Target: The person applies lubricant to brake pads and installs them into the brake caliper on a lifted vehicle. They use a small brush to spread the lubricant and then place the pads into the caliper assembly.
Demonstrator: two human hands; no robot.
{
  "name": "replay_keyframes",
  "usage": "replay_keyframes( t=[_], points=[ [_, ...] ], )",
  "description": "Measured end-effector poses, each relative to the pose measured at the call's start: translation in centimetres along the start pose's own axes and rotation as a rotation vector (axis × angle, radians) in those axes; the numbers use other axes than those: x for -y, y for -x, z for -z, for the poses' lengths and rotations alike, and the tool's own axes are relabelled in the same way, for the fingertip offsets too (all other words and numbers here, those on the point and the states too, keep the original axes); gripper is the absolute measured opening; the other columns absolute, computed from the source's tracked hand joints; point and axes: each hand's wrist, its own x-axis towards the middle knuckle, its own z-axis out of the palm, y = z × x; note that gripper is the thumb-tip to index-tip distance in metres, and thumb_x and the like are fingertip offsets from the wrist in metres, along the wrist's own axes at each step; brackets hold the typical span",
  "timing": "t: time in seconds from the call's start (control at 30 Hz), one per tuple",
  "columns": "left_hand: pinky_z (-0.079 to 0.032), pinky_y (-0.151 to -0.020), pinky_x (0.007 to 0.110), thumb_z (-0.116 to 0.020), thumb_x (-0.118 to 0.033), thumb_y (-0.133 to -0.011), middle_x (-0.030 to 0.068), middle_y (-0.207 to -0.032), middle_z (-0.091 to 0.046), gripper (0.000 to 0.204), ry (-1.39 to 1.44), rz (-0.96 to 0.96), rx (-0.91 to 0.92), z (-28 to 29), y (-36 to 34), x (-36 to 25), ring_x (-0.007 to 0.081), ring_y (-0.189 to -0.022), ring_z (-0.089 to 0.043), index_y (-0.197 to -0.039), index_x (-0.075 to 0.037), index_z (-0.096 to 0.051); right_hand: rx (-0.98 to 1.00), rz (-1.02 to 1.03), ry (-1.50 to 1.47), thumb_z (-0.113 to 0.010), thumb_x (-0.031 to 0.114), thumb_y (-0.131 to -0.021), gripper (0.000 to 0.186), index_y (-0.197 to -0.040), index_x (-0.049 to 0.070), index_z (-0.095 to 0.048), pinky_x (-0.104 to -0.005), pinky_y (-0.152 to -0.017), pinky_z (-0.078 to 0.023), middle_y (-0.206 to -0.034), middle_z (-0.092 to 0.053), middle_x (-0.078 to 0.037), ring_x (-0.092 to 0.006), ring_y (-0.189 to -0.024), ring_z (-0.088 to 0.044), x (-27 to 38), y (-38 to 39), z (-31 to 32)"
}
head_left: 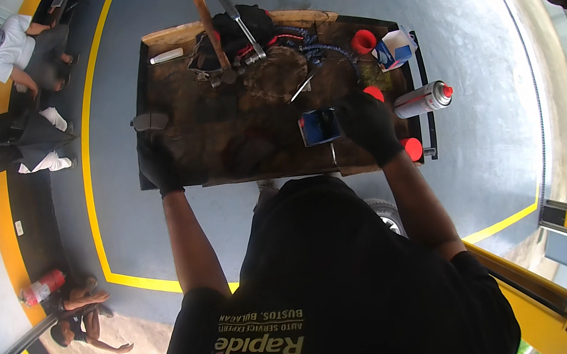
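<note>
Both my hands wear black gloves. My left hand (158,165) grips the left edge of a dark wooden tool table (234,148) in front of me. My right hand (367,126) is closed on a small blue box (319,127) just above the table's front right part. Right of that hand lies a silver spray can (422,99) with a red cap. A red cap (412,148) sits by my right wrist, and another red cap (374,93) sits just beyond my fingers.
At the table's far side lie a wooden-handled hammer (208,29), a ratchet wrench (241,24), a red cup (363,40) and a blue and white carton (393,48). People sit at the upper left (19,52). A person crouches by a red fire extinguisher (42,287) at the lower left.
</note>
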Motion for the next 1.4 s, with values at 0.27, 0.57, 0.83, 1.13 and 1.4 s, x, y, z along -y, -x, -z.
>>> replay_keyframes(
  t=[0.27, 0.57, 0.83, 1.13, 1.4],
  points=[
    [-0.061, -0.088, 0.036, -0.069, -0.008, -0.099, 0.0063, -0.112, -0.073, 0.033, 1.265, 0.306, 0.604, -4.9, 8.8, -5.5, 0.0206, -0.098, -0.072, -0.131, -0.002, -0.067, -0.003, -0.020, -0.033, -0.066, 0.012, -0.098, 0.011, -0.105, 0.008, -0.074, -0.0423, -0.075, -0.059, -0.099, -0.075, -0.009, -0.0279, -0.088, -0.074, -7.7, 3.8, -1.3],
    [-0.059, -0.097, 0.034, -0.075, 0.000, -0.094, 0.0133, -0.143, -0.061, 0.062, 0.664, 0.135, 1.202, 3.9, 12.2, -27.4, 0.0155, -0.123, -0.065, -0.150, -0.001, -0.051, -0.184, -0.682, -1.367, -0.067, 0.011, -0.106, 0.014, -0.111, -0.001, -0.074, -0.0273, -0.078, -0.056, -0.097, -0.076, -0.004, -0.0090, -0.086, -0.069, -4.0, 8.0, 3.2],
    [-0.060, -0.097, 0.037, -0.077, -0.002, -0.093, 0.0147, -0.133, -0.071, 0.057, 1.037, -0.085, 1.130, 4.5, 13.7, -31.1, 0.0197, -0.121, -0.068, -0.145, 0.001, -0.055, -0.387, -0.495, -1.157, -0.066, 0.006, -0.103, 0.012, -0.109, -0.001, -0.074, -0.0272, -0.074, -0.054, -0.090, -0.074, -0.004, -0.0096, -0.080, -0.067, -1.9, 9.0, 10.0],
    [-0.060, -0.088, 0.040, -0.081, -0.017, -0.092, 0.0177, -0.122, -0.073, 0.046, 0.546, -0.699, 0.699, 5.4, 13.1, -32.3, 0.0311, -0.107, -0.074, -0.133, -0.002, -0.067, -0.433, -0.607, -1.248, -0.066, 0.003, -0.102, 0.010, -0.110, 0.001, -0.072, -0.0234, -0.059, -0.046, -0.080, -0.067, -0.002, -0.0063, -0.066, -0.059, 0.0, 7.4, 11.5],
    [-0.058, -0.075, 0.044, -0.079, -0.018, -0.093, 0.0167, -0.111, -0.068, 0.042, 0.539, -0.812, 0.578, 5.3, 12.9, -32.6, 0.0344, -0.092, -0.071, -0.130, -0.004, -0.067, -0.406, -0.635, -1.342, -0.067, 0.001, -0.102, 0.011, -0.112, 0.000, -0.070, -0.0243, -0.059, -0.047, -0.083, -0.066, -0.003, -0.0076, -0.067, -0.059, 0.8, 6.2, 12.0]
  ],
)
